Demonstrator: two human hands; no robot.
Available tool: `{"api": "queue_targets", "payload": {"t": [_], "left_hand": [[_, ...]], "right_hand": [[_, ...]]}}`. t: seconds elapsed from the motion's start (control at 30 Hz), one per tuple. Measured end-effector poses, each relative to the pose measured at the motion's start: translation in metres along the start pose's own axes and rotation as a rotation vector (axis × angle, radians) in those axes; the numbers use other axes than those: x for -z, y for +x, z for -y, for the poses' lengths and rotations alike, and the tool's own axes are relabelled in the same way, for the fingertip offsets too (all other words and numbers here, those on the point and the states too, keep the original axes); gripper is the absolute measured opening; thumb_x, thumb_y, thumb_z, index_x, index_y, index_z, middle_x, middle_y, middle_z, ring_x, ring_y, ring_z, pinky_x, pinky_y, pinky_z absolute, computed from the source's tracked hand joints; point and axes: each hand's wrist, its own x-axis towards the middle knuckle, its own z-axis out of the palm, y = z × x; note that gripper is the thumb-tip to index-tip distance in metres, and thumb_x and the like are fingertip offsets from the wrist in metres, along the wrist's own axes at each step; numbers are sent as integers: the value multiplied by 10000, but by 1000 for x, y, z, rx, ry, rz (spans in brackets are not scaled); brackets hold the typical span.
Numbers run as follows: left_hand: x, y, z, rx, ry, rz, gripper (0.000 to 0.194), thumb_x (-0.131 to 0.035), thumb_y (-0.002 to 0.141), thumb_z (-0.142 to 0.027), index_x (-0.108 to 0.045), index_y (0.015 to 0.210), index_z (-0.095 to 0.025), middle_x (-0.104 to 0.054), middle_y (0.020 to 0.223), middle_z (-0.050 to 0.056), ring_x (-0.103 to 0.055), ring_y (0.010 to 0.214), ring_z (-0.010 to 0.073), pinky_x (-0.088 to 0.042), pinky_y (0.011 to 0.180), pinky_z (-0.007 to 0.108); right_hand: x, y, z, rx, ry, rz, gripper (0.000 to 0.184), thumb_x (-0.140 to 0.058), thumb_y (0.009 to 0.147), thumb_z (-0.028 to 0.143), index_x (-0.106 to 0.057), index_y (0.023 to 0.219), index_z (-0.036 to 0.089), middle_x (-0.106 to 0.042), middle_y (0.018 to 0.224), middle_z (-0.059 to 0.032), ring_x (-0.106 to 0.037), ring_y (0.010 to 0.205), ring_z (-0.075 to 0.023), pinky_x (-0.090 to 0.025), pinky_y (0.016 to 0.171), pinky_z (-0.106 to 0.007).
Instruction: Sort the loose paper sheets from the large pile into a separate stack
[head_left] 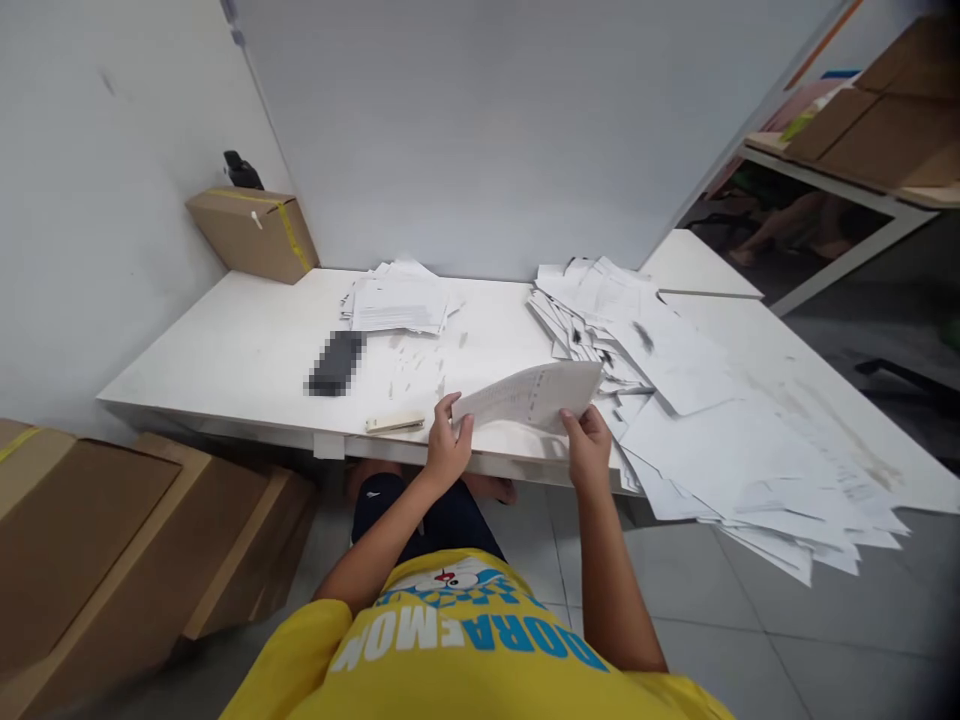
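Observation:
Between my two hands, over the front edge of the white table [262, 345], is a printed sheet of paper [532, 393], slightly bowed; whether it is one sheet or several I cannot tell. My left hand [448, 445] is closed on its left end, thumb toward me. At the right end, my right hand [587, 445] pinches the lower corner. A pale stapler [395, 424] lies on the table just left of my left hand. Right of my right hand, a large heap of loose papers [697, 430] spreads over the tabletop and overhangs its front edge.
Farther back lies a smaller paper stack [401, 298], with a blurred dark phone-like object [335, 364] in front of it. A taped cardboard box [259, 232] stands at the back left corner. More cardboard boxes [112, 540] fill the floor at left. A grey partition [480, 140] rises behind the table.

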Motion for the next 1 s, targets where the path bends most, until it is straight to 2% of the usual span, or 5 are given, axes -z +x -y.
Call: {"api": "queue_targets", "payload": {"t": [0.07, 0.17, 0.37, 0.7, 1.0], "left_hand": [[10, -10, -11, 55, -20, -51, 475, -502, 972, -535, -396, 1324, -235, -599, 1215, 142, -614, 1146, 240, -506, 937, 387], [28, -34, -25, 124, -80, -114, 438, -537, 961, -519, -411, 1275, -242, -637, 1092, 104, -660, 992, 204, -531, 829, 334], [56, -65, -26, 380, -148, -124, 384, -629, 888, -527, -490, 1089, -230, -674, 896, 45, -665, 724, 159, -512, 654, 272], [54, -45, -10, 504, -179, -86, 339, -706, 802, -466, -547, 967, -217, -563, 633, -51, -567, 580, 127, -408, 556, 225], [52, -54, -2, 488, -189, -52, 358, -674, 822, -445, -581, 1069, -203, -611, 735, -16, -598, 660, 136, -445, 618, 245]], "right_hand": [[12, -8, 6, -65, -59, 105, 321, -694, 724, 494, -623, 853, 209, -585, 699, 17, -536, 707, -178, -410, 646, -284], [28, -28, 12, -198, -80, 244, 382, -726, 738, 477, -668, 1019, 225, -687, 788, -16, -604, 736, -207, -441, 643, -297], [33, -64, 7, -391, 6, 313, 576, -767, 723, 469, -621, 1237, 256, -764, 901, -47, -695, 792, -251, -519, 705, -352], [49, -61, 7, -503, 3, 478, 846, -803, 738, 429, -455, 1493, 272, -722, 1221, -113, -690, 1052, -303, -561, 803, -400], [49, -66, 6, -488, -8, 488, 863, -767, 762, 411, -404, 1533, 279, -682, 1311, -113, -679, 1100, -295, -558, 812, -377]]}}
